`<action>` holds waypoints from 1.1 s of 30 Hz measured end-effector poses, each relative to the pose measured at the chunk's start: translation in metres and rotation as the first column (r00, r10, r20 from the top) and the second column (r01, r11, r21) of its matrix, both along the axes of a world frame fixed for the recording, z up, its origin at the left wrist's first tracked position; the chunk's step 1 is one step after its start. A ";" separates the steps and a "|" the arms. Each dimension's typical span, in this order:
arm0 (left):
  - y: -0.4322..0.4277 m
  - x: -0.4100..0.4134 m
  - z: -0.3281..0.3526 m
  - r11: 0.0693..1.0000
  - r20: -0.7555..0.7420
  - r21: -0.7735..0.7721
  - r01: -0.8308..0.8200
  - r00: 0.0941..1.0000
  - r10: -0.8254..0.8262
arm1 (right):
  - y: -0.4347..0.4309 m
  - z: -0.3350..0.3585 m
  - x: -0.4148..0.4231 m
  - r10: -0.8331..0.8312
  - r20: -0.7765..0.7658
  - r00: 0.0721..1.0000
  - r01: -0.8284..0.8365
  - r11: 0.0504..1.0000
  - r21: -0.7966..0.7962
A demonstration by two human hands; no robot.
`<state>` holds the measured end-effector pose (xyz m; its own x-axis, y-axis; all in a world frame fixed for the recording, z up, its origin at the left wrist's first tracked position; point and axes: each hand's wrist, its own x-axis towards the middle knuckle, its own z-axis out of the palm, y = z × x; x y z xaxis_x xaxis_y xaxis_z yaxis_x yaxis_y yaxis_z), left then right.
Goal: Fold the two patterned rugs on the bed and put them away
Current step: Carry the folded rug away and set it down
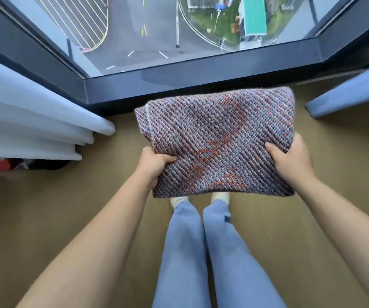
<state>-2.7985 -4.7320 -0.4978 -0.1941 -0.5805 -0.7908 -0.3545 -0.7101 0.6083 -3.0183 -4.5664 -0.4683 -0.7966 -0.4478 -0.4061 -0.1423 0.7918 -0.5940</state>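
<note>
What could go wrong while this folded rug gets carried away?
The left hand and right hand grip only the near part of the folded rug; its far end could sag open. Layered edges on its left side may slip apart. It also hides the floor ahead of the shoes.

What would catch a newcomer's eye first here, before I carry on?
The folded woven rug with an orange and grey-blue pattern fills the centre, gripped at its sides by the left hand and the right hand. Behind it, the big dark-framed window looks steeply down on a road and a green roof. Pleated white curtains hang at the left.
</note>
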 end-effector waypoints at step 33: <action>-0.025 -0.037 -0.387 0.482 0.782 -0.364 0.797 0.542 -0.307 | -0.079 -0.403 -0.005 0.672 -0.156 0.724 -0.608 0.729 0.316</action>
